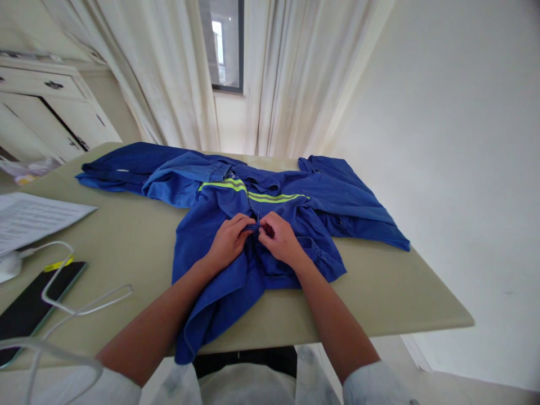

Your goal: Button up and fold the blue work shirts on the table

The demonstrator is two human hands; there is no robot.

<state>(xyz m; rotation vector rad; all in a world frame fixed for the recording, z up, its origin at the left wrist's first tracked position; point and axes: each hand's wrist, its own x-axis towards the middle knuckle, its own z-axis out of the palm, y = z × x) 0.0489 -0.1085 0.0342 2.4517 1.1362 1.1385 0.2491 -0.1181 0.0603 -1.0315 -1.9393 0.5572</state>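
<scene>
A blue work jacket [236, 202] with yellow-green stripes lies spread across the beige table [379, 281], its sleeves out to both sides and its hem hanging over the near edge. My left hand [230, 239] pinches the left side of the jacket's front opening. My right hand [280, 239] pinches the right side of the opening, right against the left hand. Both hands meet at the middle of the jacket's front, fingers curled on the cloth. What lies between the fingertips is too small to make out.
A dark phone [34, 304] lies at the table's left near edge with a white cable [80, 306] looping over it. Printed paper sheets [34, 216] lie further left. A white cabinet [50, 107] and curtains [177, 73] stand behind the table.
</scene>
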